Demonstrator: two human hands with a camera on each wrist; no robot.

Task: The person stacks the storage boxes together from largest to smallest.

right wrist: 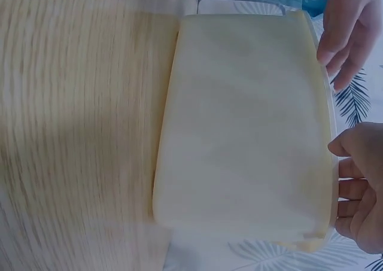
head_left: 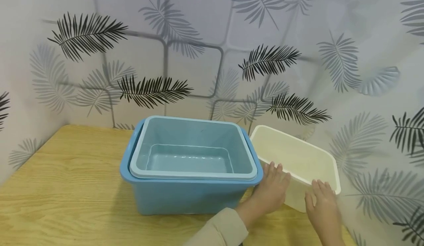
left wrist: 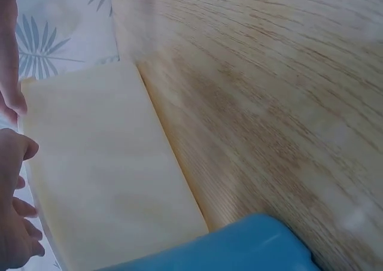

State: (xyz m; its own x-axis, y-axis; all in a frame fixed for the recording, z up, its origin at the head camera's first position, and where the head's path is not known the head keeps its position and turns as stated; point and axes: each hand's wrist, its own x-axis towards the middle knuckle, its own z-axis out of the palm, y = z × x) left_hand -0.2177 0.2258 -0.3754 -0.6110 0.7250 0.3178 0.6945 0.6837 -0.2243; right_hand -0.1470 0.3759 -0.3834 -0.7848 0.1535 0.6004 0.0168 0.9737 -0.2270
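A cream rectangular plastic bin (head_left: pixel 294 192) stands on the table, right of the blue bins, its mouth upward. My left hand (head_left: pixel 271 189) holds its near rim at the left part, fingers over the edge. Farther right along that rim is my right hand (head_left: pixel 322 205), also with fingers over the edge. In the right wrist view the right hand (right wrist: pixel 362 187) has its thumb on the outer side and its fingertips hidden past the rim. The left wrist view shows the bin's plain outer wall (left wrist: pixel 108 163) with the left hand (left wrist: pixel 15 205) at its rim.
Left of the cream bin, a light blue bin (head_left: pixel 192 174) sits nested inside a darker blue bin (head_left: pixel 185 198). Both stand on a wood-grain table (head_left: pixel 66 187). A leaf-patterned wall covering (head_left: pixel 198 65) rises behind the table and along its right side, close to the cream bin.
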